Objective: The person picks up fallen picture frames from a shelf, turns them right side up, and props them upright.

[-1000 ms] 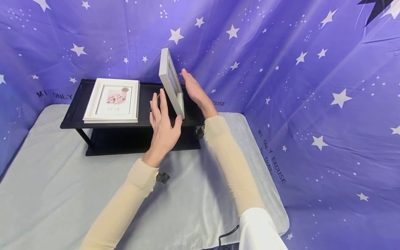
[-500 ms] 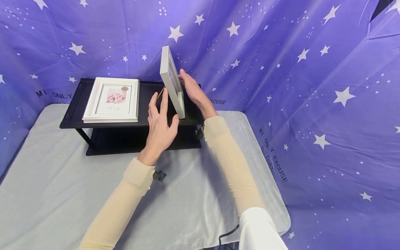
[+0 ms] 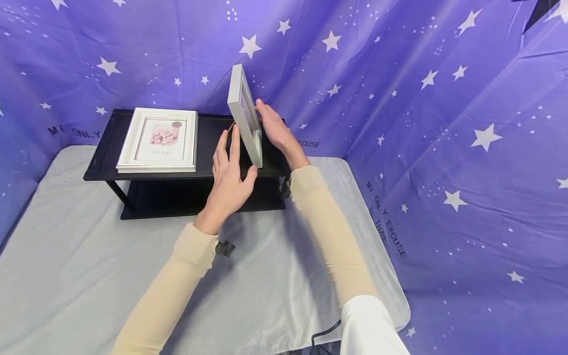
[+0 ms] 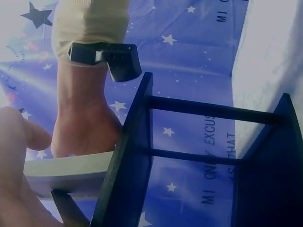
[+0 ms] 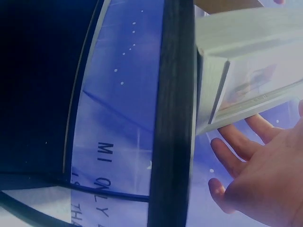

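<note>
A white picture frame (image 3: 243, 118) stands upright near the right end of the black two-tier shelf (image 3: 206, 135), its side edge toward me. My left hand (image 3: 228, 182) is at its back side, fingers extended, fingertips overlapping the frame's edge in the head view. Behind the frame a dark support leg (image 4: 68, 208) shows in the left wrist view. On the picture side is my right hand (image 3: 275, 128), its fingers spread and only slightly bent, fingertips right at the frame's far edge. A second white picture frame (image 3: 159, 140) with a pink flower picture lies flat on the shelf's left half.
The shelf's lower tier (image 3: 164, 199) sits on a grey cloth-covered surface (image 3: 88, 256). A purple star-printed curtain (image 3: 443, 148) hangs close behind the shelf and along the right. A black cable (image 3: 326, 330) lies at the front edge.
My left hand has shifted slightly left and toward me. The fingertips of my right hand have come closer to the upright frame, which stays standing in about the same place.
</note>
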### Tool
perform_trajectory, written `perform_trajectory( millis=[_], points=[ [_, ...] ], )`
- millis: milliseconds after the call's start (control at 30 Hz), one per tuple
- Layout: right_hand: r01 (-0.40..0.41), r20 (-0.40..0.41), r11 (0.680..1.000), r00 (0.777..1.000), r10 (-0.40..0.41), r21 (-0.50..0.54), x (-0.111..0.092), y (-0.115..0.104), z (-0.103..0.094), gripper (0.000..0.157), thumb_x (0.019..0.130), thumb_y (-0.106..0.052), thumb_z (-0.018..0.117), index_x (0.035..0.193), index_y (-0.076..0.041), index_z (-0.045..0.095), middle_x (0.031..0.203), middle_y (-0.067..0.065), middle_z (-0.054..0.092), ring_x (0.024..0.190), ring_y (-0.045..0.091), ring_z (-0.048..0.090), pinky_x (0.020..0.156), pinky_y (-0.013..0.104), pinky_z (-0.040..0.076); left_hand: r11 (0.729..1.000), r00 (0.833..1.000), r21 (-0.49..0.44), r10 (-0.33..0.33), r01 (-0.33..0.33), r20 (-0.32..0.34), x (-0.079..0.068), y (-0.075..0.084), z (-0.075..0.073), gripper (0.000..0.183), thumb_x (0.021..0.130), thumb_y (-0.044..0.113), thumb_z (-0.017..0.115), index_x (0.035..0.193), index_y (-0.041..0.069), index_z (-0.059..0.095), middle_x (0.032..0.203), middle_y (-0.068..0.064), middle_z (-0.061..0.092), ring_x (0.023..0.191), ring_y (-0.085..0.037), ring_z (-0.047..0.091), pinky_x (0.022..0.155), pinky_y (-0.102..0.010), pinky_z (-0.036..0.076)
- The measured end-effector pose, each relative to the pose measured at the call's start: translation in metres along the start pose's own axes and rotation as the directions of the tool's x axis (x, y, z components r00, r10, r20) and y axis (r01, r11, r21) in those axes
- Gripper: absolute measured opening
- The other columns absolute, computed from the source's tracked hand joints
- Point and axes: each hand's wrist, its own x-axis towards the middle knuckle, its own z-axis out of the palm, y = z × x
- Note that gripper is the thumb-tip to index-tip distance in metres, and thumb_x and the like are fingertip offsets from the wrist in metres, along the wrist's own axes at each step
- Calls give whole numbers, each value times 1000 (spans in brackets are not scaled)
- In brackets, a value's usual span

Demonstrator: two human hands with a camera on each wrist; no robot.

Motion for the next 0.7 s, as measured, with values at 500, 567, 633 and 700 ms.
perform_trajectory(
  millis=[500, 567, 633, 700],
  points=[
    [-35, -88, 989, 996, 23, -143, -14, 11, -5, 67, 110, -69, 18, 157, -33, 50, 167, -13, 47, 161, 15, 35, 130, 66, 3, 979, 984, -143, 127, -144, -122, 16, -14, -4, 83, 109, 23, 55, 175, 29, 6, 179, -4, 14, 164, -15, 16, 130, -51, 28],
    [-36, -103, 988, 994, 20, -151, -16, 13, -5, 67, 110, -70, 18, 155, -33, 52, 165, -13, 49, 159, 15, 38, 129, 65, 4, 978, 983, -147, 128, -146, -130, 19, -15, -5, 82, 109, 23, 55, 175, 28, 6, 178, -4, 16, 164, -14, 17, 130, -50, 28],
    [-36, -122, 987, 992, 17, -155, -19, 13, -5, 67, 110, -70, 19, 153, -32, 54, 164, -12, 51, 157, 15, 41, 129, 63, 6, 976, 980, -158, 126, -150, -152, 22, -17, -6, 81, 109, 22, 54, 175, 26, 8, 178, -4, 19, 164, -13, 19, 131, -47, 26],
    [-29, -143, 987, 990, 6, -156, -21, 14, -4, 64, 111, -68, 21, 150, -31, 56, 162, -11, 53, 155, 16, 44, 128, 61, 9, 967, 973, -186, 136, -171, -188, 26, -18, -6, 77, 109, 22, 51, 174, 21, 11, 178, -5, 22, 164, -13, 22, 132, -44, 24]
  ],
)
